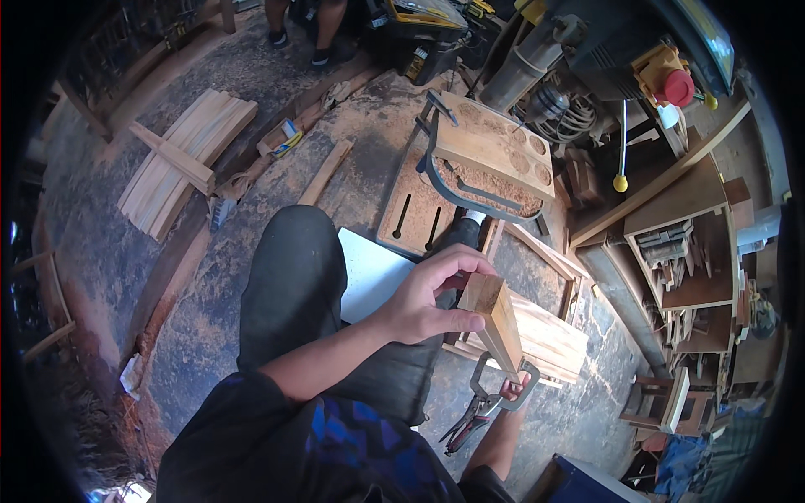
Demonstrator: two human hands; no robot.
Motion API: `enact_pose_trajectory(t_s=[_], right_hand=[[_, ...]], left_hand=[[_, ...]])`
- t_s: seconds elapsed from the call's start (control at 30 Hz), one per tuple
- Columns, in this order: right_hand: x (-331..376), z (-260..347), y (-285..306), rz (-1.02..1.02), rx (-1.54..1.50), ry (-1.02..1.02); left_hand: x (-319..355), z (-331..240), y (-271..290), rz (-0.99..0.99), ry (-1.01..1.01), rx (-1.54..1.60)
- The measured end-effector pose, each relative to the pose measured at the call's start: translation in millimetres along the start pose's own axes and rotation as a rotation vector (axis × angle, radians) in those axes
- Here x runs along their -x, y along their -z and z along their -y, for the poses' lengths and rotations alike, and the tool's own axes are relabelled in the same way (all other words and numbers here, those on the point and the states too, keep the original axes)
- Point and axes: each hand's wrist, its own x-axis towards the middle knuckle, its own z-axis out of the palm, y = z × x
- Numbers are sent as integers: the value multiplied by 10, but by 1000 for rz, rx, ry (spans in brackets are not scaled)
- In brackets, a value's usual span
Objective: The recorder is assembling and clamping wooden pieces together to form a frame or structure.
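Observation:
My left hand grips the near upper end of a squared wooden block, thumb on one face and fingers over the other side. The block slants down to the right. At its lower end is a locking C-clamp, its curved jaws around the wood and its handles hanging to the lower left. My right hand is closed at the clamp's jaw by that lower end; the clamp partly hides its fingers. Below the block lie several light wooden strips in a stack.
Ahead stands a machine table carrying a wooden board with round recesses and sawdust. A red button juts from the machine at upper right. Stacked strips lie on the left floor. Wooden shelves stand right. Another person's legs show far off.

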Motion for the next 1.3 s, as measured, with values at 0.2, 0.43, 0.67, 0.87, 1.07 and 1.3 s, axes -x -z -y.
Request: enact_pose_trajectory(t_s=[0.2,0.43,0.67,0.87,1.07,1.3], right_hand=[[-92,-107,373,76,70,18],[-244,-384,605,153,145,24],[-317,-339,-42,-125,70,-170],[331,-127,-976,-209,-58,-244],[738,22,-2300,-154,-48,68],[1011,-359,-3388,-49,-38,199]], left_hand=[[-19,17,-43,66,-10,52],[-15,22,-61,-5,-2,89],[-20,112,-37,-189,-22,273],[-5,163,629,-187,-326,210],[152,-331,869,-469,-387,529],[1029,-619,1381,-1298,-294,-38]])
